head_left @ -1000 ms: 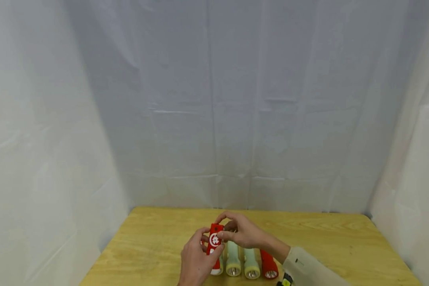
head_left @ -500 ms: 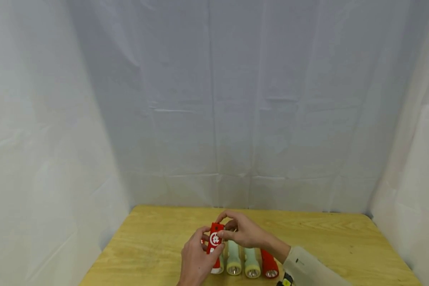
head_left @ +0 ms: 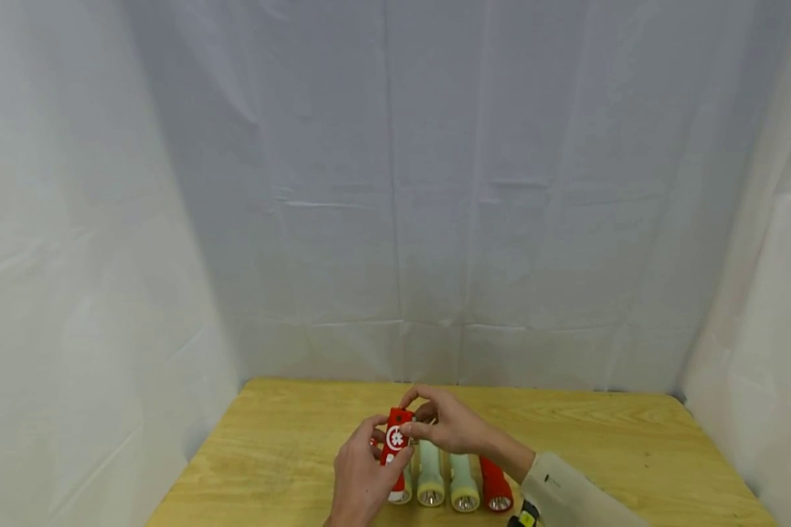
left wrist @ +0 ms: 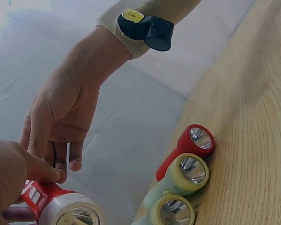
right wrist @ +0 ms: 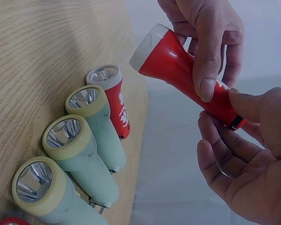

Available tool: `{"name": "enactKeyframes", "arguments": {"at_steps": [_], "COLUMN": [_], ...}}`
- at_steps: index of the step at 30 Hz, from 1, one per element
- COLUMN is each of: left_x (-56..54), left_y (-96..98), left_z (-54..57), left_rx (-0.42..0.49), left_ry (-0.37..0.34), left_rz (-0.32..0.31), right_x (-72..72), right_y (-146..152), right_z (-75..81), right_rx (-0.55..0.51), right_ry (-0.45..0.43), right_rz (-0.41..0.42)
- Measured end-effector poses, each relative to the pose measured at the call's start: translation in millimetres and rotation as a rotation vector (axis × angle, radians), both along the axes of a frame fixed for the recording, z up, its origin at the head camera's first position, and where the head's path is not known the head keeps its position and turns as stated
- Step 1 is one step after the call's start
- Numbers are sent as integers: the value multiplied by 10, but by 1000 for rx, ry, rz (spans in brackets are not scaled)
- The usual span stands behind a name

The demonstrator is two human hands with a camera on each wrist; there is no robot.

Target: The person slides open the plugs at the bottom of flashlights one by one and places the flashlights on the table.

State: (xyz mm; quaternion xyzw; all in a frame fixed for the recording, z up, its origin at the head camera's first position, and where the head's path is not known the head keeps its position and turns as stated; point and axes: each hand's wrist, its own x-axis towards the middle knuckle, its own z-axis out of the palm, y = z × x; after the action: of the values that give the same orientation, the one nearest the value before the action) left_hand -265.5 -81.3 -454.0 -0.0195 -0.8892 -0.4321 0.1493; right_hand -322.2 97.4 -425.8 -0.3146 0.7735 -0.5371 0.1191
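Observation:
Above the table, a red flashlight [right wrist: 171, 58] with a white head and a white printed mark is held up between both hands. My left hand [head_left: 362, 472] grips its body, thumb across the printed side. With thumb and fingers my right hand [head_left: 458, 426] pinches the tail end, where a small dark slot shows in the right wrist view. In that view, the white head tilts up to the left. The flashlight's lens [left wrist: 77, 219] is partly cut off in the left wrist view.
Below the hands, several flashlights lie side by side on the wooden table [head_left: 270, 446]: a white-headed red one [right wrist: 116, 101], pale green ones [right wrist: 84, 164] with yellow heads, and an all-red one [head_left: 496, 484] at the right end. White sheeting [head_left: 435, 219] stands behind and at both sides.
Both hands keep their hold on the red flashlight. In the head view they and the flashlight sit very slightly higher than before; the row on the table is unchanged.

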Motion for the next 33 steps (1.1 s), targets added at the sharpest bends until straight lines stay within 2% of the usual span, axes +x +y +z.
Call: {"name": "enactKeyframes", "arguments": {"at_steps": [12,24,29,33], "left_x": [-8,-64,-93,-108], "left_y": [-17,-42,-50,-69], "left_z": [-14,31,41,43], "left_rx": [11,35,50,48], "left_ry": [-7,3,-6,4], "left_rz": [-5,-50,-33,-7], "right_x": [-13,-5,18,97], "right_y": [-26,-29,-14,-6], "right_z": [-12,4,-1,-27], "right_rx": [4,-13,-16,-57], "right_ry": [11,97,91,39], "right_rz": [-10,-11,-33,-90]}}
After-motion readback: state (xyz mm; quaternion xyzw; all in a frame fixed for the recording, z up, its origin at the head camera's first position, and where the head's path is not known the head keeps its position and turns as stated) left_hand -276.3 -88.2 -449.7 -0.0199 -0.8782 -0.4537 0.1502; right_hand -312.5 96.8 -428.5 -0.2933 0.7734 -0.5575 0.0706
